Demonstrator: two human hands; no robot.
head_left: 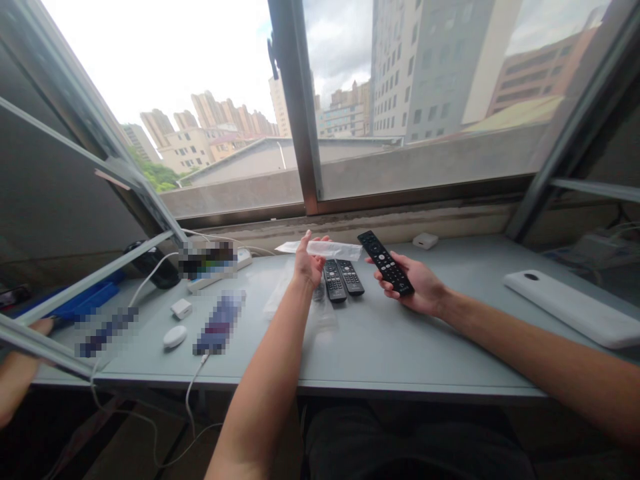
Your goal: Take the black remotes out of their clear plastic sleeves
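Observation:
A black remote control [385, 263] with light buttons is in my right hand [421, 285], its face up and its far end pointing up and left. My left hand [311, 261] has its fingers wrapped round a clear plastic sleeve [333, 249], which stretches right toward the remote. Below the sleeve, two more black remotes [335, 281] [351, 277] lie side by side on the grey table [400, 353]. More clear plastic [325, 317] rests beside them, partly behind my left forearm.
On the left are a phone [220, 323] with a cable, a white round case [175, 337], a white charger [181, 308] and a power strip [215, 277]. A long white object [570, 307] lies right. Another person's arm [17, 380] shows far left.

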